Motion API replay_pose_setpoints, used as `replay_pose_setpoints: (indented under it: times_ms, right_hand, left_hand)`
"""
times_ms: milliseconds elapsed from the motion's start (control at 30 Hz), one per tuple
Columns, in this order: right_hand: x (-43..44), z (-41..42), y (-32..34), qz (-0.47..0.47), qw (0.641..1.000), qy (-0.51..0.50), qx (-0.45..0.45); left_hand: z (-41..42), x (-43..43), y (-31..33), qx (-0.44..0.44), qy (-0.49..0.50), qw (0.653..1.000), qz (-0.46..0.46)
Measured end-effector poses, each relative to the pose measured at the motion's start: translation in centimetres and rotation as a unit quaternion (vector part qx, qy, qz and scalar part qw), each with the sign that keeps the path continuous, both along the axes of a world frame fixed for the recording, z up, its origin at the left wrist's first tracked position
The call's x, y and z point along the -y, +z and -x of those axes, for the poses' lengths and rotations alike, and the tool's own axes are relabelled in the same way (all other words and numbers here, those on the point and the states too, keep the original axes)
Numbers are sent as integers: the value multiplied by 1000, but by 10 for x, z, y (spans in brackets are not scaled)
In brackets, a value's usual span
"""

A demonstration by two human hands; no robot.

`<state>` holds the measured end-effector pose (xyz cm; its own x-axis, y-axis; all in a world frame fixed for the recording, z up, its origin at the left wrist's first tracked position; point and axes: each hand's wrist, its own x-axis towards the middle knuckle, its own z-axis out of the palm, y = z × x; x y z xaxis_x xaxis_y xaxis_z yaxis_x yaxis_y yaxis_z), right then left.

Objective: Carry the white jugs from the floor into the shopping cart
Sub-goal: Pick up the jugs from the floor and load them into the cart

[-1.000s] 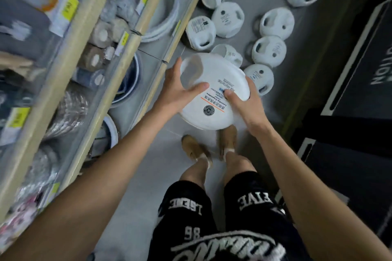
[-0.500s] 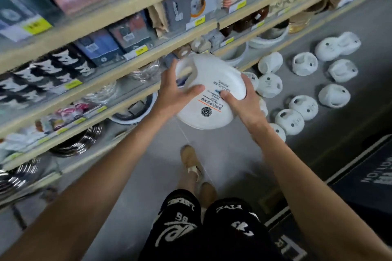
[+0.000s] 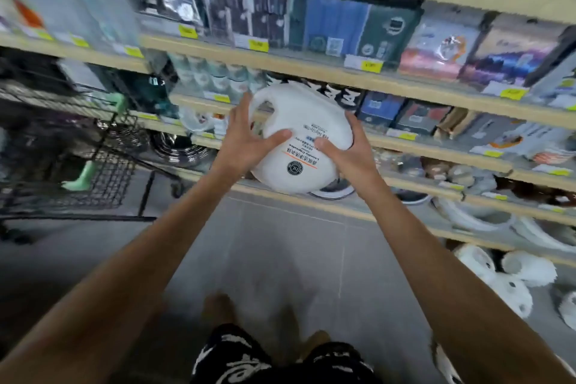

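Observation:
I hold one white jug (image 3: 300, 121) with a printed label out in front of me at chest height, above the floor. My left hand (image 3: 246, 140) grips its left side near the handle opening, thumb across the front. My right hand (image 3: 349, 153) grips its right side, thumb on the label. The black wire shopping cart (image 3: 103, 162) with mint-green trim stands at the left, apart from the jug. Several more white jugs (image 3: 505, 284) lie on the floor at the lower right.
Wooden store shelves (image 3: 343, 75) packed with goods and yellow price tags run across the view behind the jug. Grey tiled floor (image 3: 280, 259) stretches between me and the cart. My legs in black printed shorts (image 3: 274, 358) are at the bottom.
The view swung up and left from the floor jugs to the shelves. The cart came into sight at the left. The held jug rose with both hands still on it.

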<state>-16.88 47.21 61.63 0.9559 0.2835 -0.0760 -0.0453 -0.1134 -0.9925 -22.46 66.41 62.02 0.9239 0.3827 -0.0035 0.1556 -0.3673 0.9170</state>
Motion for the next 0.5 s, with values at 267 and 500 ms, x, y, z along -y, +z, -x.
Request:
replay_pose_setpoints:
  times_ms: [267, 500]
  right_hand:
    - [-212, 25, -2, -11, 994, 105, 15]
    - [-361, 40, -13, 3, 981, 193, -16]
  left_hand:
    - [64, -199, 3, 2, 115, 993, -42]
    - [110, -330, -6, -7, 184, 982, -52]
